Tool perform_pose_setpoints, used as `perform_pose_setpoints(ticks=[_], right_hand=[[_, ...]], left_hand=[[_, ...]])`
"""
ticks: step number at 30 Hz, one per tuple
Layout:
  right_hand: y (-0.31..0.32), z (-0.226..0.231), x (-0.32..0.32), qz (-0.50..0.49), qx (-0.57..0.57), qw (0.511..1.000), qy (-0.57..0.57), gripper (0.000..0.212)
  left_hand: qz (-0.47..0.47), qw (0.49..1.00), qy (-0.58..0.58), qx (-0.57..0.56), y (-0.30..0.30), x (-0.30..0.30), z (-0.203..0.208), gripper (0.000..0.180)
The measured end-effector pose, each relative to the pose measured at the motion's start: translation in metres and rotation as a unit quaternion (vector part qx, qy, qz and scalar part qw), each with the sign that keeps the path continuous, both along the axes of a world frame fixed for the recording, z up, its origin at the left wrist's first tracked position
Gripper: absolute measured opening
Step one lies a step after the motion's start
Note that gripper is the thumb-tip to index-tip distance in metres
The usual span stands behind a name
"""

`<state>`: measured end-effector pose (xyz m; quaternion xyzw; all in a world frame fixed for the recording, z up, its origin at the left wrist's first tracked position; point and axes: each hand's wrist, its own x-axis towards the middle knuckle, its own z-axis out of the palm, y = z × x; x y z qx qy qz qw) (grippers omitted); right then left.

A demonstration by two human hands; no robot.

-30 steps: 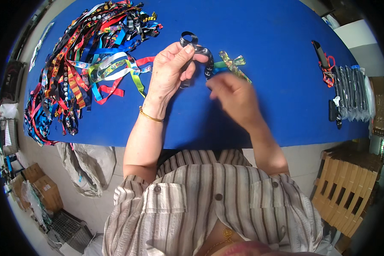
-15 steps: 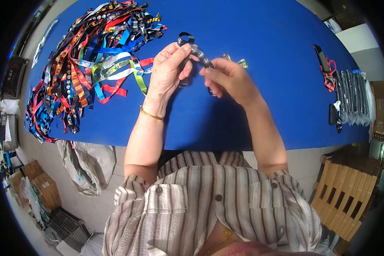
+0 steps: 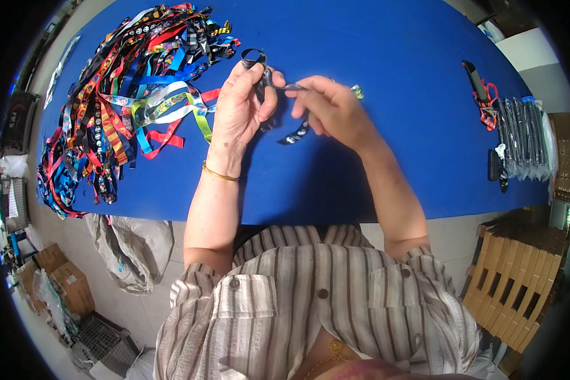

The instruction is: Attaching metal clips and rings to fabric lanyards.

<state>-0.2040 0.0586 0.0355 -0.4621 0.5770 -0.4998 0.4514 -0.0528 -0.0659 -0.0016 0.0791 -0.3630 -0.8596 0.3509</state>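
A dark printed ribbon strap is held between my two hands above the blue table. My left hand pinches it between thumb and fingers, and a small loop of it sticks up past the fingertips. My right hand grips the strap a short way to the right, drawing that stretch taut. The strap's loose end hangs below the right fingers. A small piece of patterned ribbon lies on the table just beyond my right hand, partly hidden by it.
A big heap of colourful printed straps covers the table's left side. On the right lie red-handled scissors and a row of dark items in clear plastic. Cardboard pieces stand at lower right; a pale sack lies on the floor at left.
My left hand has shifted slightly left with the strap's loop. My right hand's fingers have changed their grip, and the strap's loose end now shows more below them.
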Motion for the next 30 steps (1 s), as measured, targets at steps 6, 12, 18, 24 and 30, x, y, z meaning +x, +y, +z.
perform_pose_setpoints(ticks=[6,12,18,24,30], right_hand=[[-0.005,0.002,-0.007,-0.011,-0.006,1.000,-0.005,0.031],[-0.009,-0.008,0.000,-0.088,-0.001,0.993,-0.080,0.028],[-0.006,-0.023,-0.003,-0.102,-0.103,0.982,0.118,0.027],[-0.008,-0.029,0.004,-0.140,-0.093,0.986,0.018,0.019],[-0.008,-0.033,0.001,-0.128,-0.089,0.988,0.004,0.019]], left_hand=[[-0.020,0.999,0.001,0.028,0.002,0.003,0.007,0.013],[-0.053,0.998,-0.039,0.017,0.005,0.004,0.009,0.018],[-0.068,0.995,-0.065,-0.024,0.011,0.003,0.015,0.019],[-0.112,0.987,-0.116,-0.018,0.016,0.000,0.013,0.017],[-0.120,0.983,-0.137,-0.019,0.014,-0.002,0.010,0.019]])
